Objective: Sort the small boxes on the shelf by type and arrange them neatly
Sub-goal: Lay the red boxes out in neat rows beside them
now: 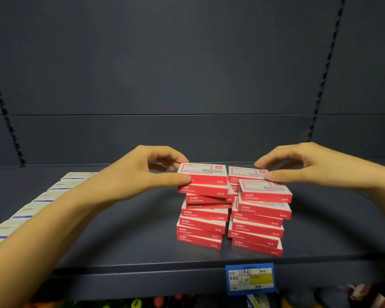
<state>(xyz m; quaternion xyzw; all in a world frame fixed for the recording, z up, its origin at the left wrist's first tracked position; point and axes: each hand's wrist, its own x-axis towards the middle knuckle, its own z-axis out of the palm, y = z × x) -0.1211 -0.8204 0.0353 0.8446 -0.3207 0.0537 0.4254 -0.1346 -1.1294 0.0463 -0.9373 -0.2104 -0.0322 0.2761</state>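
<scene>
Two uneven stacks of small red-and-white boxes stand side by side on the dark shelf (120,245). My left hand (140,172) pinches the top box of the left stack (202,174) at its left end, thumb in front, fingers behind. My right hand (302,165) pinches the top box at the back of the right stack (245,173), thumb on its right front corner. Another red box (265,192) sits skewed in front of it, lower, atop the right stack (257,230). The left stack (201,225) has several shifted boxes.
A row of white boxes with blue stripes (38,201) runs along the shelf's left side, partly hidden by my left forearm. A blue price label (250,278) hangs on the shelf's front edge. Coloured goods show on the shelf below. A dark back panel stands behind.
</scene>
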